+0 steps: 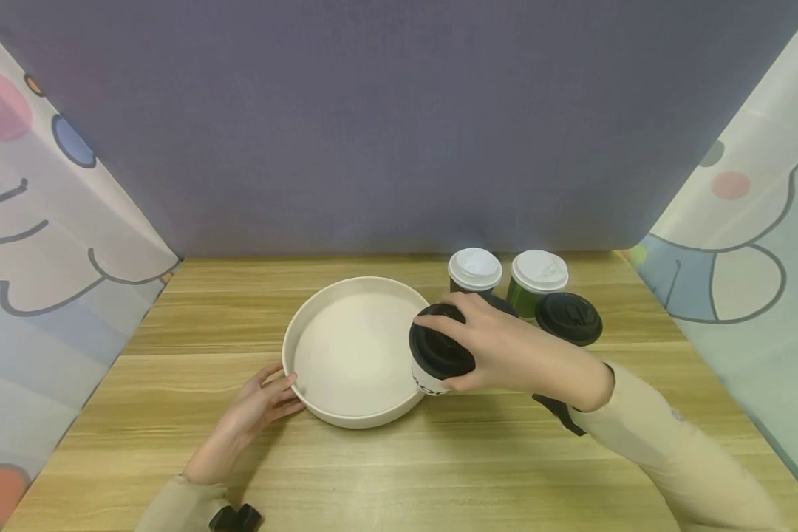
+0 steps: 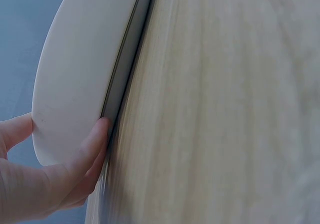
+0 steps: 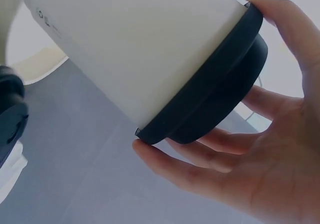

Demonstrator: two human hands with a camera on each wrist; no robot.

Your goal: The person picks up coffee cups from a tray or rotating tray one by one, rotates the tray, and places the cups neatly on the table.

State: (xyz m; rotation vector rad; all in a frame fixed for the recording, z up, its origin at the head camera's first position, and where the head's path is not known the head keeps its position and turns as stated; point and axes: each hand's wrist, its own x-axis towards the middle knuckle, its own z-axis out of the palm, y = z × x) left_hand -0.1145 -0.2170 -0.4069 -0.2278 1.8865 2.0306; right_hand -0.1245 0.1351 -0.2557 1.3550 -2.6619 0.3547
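My left hand [image 1: 253, 410] holds the near-left rim of a round cream tray [image 1: 355, 355]. In the left wrist view, the thumb and fingers lie on either side of the tray's wall [image 2: 75, 68], close to the wooden surface. My right hand [image 1: 512, 351] grips a white paper coffee cup [image 3: 135, 48] by its black lid [image 1: 442, 351]. Fingers and thumb are spread around the lid's edge, as the right wrist view shows. The cup is over or beside the tray's right rim, its white side with dark lettering partly visible. Its base is hidden in the head view.
Right of the tray stand a dark cup with a white lid [image 1: 475, 270], a green cup with a white lid [image 1: 539, 271] and a black-lidded cup [image 1: 568, 318]. Another black lid [image 1: 500, 304] is partly hidden behind my right hand. A grey panel [image 1: 399, 133] rises behind the wooden table [image 1: 346, 480].
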